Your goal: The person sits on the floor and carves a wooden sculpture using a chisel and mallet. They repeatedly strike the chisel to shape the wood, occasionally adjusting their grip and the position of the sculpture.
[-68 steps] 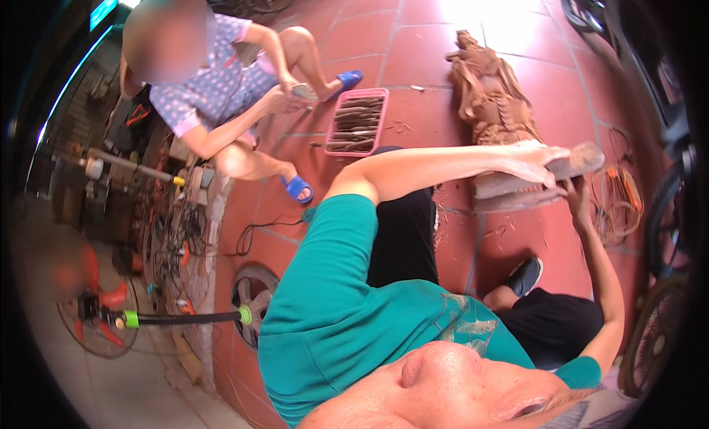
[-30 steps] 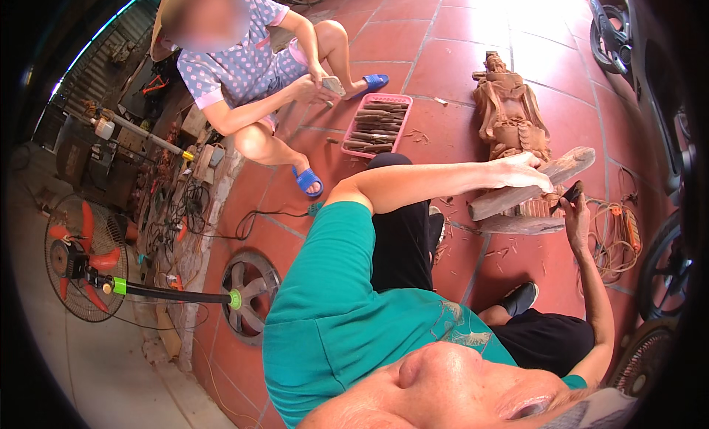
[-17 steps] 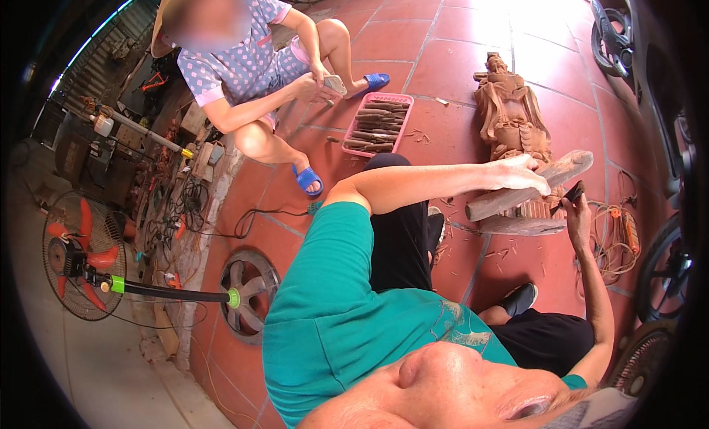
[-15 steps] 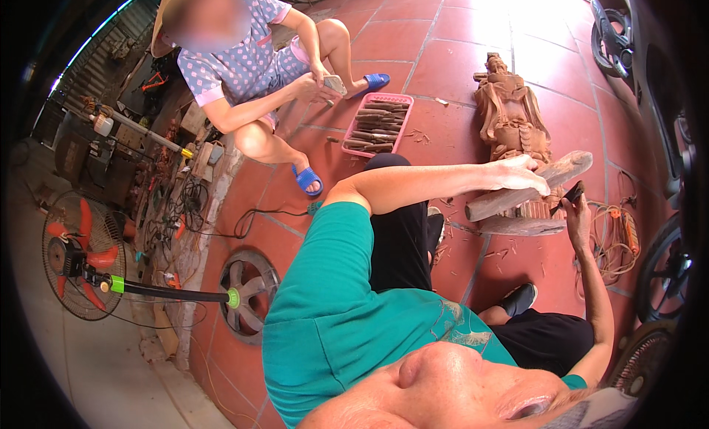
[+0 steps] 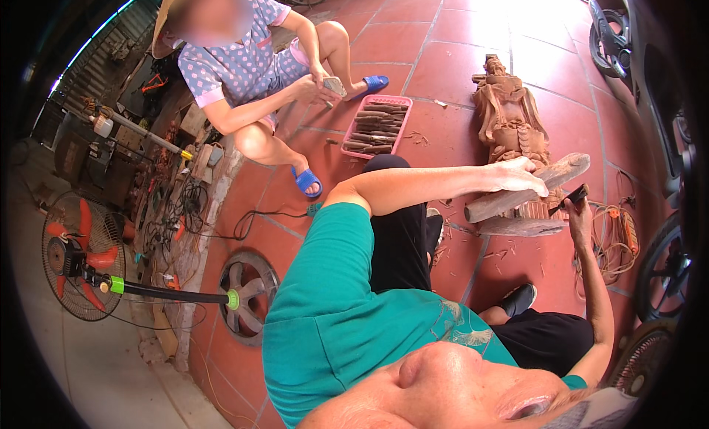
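My left hand (image 5: 521,176) curls over the top of a long, weathered grey piece of wood (image 5: 567,167), its fingers closed on it. Close by the wood's right end, my right hand (image 5: 581,216) grips a short dark tool (image 5: 574,196); its exact kind is hard to make out. Beyond my hands a brown carved wooden statue (image 5: 511,115) of a robed figure lies with its head away from me. The wood I hold covers part of the statue's lower end. Under it shows the statue's flat grey base (image 5: 521,227).
A person (image 5: 236,67) squats at the far left, holding a pale block. Beside them a pink basket (image 5: 405,120) holds several dark carving tools. A standing fan (image 5: 83,255) is at left, an orange-handled corded tool (image 5: 630,233) at right. Wood shavings (image 5: 509,249) litter the tiles.
My right hand has turned the dark tool slightly, tipping its upper end rightward. The grey wood's far end has shifted a little. The other person stays in place.
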Action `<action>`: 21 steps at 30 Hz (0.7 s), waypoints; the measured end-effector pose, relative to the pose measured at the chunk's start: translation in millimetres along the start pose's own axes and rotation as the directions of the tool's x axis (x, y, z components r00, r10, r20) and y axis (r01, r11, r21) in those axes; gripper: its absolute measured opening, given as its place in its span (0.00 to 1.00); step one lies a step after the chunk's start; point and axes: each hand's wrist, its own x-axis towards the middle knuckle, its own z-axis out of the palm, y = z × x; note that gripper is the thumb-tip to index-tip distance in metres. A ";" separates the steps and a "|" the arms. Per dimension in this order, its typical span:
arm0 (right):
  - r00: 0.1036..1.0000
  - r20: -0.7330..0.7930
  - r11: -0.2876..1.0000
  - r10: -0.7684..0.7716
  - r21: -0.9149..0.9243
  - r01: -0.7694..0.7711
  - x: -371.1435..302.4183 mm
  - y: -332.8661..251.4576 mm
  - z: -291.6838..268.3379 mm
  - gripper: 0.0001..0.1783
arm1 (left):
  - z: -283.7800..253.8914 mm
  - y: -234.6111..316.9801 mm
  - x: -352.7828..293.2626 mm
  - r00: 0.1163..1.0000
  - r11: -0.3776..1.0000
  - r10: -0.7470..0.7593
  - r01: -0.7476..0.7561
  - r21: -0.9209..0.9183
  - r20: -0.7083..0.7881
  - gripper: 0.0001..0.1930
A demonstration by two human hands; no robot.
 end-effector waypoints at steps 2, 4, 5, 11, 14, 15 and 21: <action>1.000 0.001 1.000 -0.002 0.003 0.002 0.9 1.2 -0.5 0.15 | 0.2 -2.2 2.2 1.000 1.000 -0.005 0.005 -0.007 0.000 0.23; 1.000 0.004 1.000 0.001 0.007 -0.001 1.5 3.0 -0.9 0.15 | 1.3 -3.6 4.3 1.000 1.000 -0.012 0.012 -0.014 0.001 0.23; 1.000 0.005 1.000 0.004 0.009 -0.004 1.9 3.8 -1.2 0.15 | 1.1 -4.7 4.6 1.000 1.000 -0.008 0.008 -0.023 0.006 0.23; 0.998 0.020 0.997 0.067 -0.029 -0.066 -7.0 -11.3 0.6 0.17 | 0.0 -6.8 -2.2 1.000 1.000 -0.012 0.013 -0.013 0.009 0.23; 0.997 0.035 0.997 0.072 -0.032 -0.071 -10.5 -16.8 4.4 0.19 | -1.3 -12.6 -3.6 1.000 0.999 -0.015 0.015 -0.041 0.012 0.22; 0.998 0.016 0.997 0.066 -0.037 -0.065 -10.9 -13.3 -2.2 0.19 | -2.9 -16.2 2.3 0.999 0.998 -0.011 0.013 -0.060 0.034 0.22; 0.995 -0.013 0.971 -0.099 -0.222 0.093 -9.9 -22.2 1.6 0.23 | -3.2 1.1 -5.9 0.998 0.993 -0.066 0.066 -0.098 0.001 0.24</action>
